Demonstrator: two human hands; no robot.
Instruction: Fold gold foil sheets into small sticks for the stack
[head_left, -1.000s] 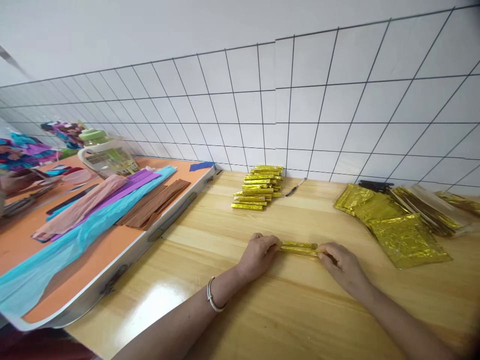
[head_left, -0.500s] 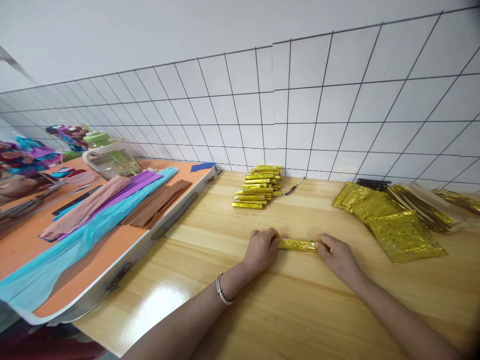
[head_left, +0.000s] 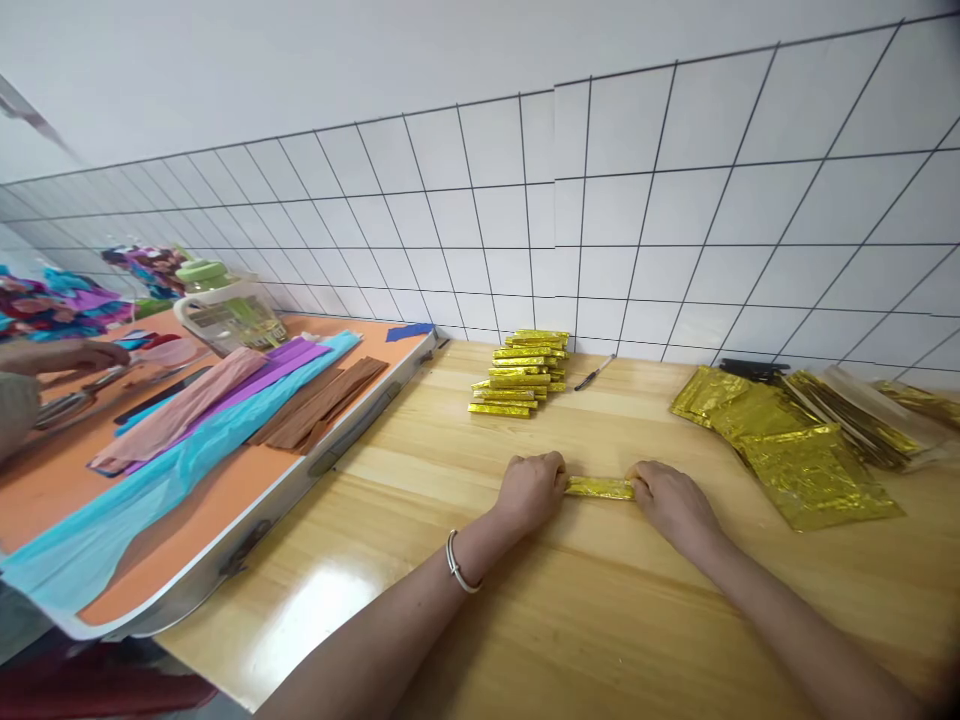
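A narrow folded strip of gold foil [head_left: 600, 487] lies level, low over the wooden table [head_left: 525, 610], between my two hands. My left hand [head_left: 531, 492], with a bangle at its wrist, is closed on the strip's left end. Pinching the right end is my right hand [head_left: 671, 500], its thumb and fingers pressed together. Both ends of the strip are hidden by my fingers. Beyond my hands, toward the wall, rests a stack of similar gold foil strips [head_left: 519, 380]. Flat gold foil packets [head_left: 817, 465] overlap one another to the right.
A pen [head_left: 594, 373] lies near the tiled wall [head_left: 622, 210]. At left, an orange-topped table [head_left: 172, 550] bears a blue fabric strip [head_left: 195, 425], brown strips [head_left: 322, 405] and a green-lidded jar [head_left: 206, 275]. Another person's hand [head_left: 82, 355] is over scissors [head_left: 71, 405] there.
My hands still hold the gold foil strip, with slightly shifted fingers. The view has shifted a little. At far left, the other person's hand has come into clearer view above the scissors.
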